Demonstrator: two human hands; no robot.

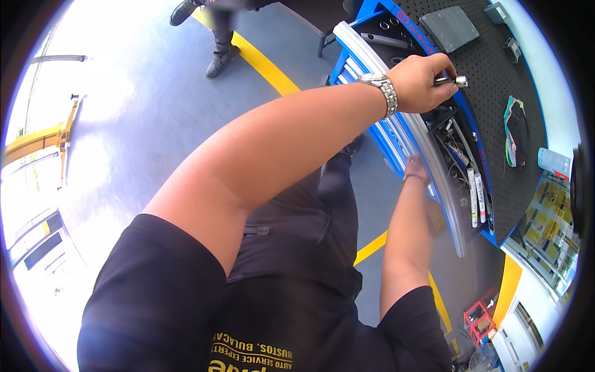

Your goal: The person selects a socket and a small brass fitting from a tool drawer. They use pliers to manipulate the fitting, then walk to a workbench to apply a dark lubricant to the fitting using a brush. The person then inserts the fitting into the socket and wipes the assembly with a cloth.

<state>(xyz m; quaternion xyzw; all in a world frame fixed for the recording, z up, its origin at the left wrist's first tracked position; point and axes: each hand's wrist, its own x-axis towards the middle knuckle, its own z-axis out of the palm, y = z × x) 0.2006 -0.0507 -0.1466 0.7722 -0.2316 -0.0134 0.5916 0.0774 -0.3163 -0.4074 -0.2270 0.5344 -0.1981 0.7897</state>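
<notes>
Here the left hand (421,80) grips a metal tool (451,80); right hand (415,168) rests on the drawer rail (434,167).

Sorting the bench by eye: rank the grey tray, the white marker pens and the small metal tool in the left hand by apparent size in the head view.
1. Grey tray
2. White marker pens
3. Metal tool, mostly hidden inside the left hand, so its rank is unsure.

Left hand (424,79), wristwatch (382,88) on the wrist, is closed around a small metal socket tool (455,80) above the open blue tool cabinet drawer (458,162). Right hand (416,168) rests on the drawer's front edge. Black pegboard (496,74) stands behind.
</notes>
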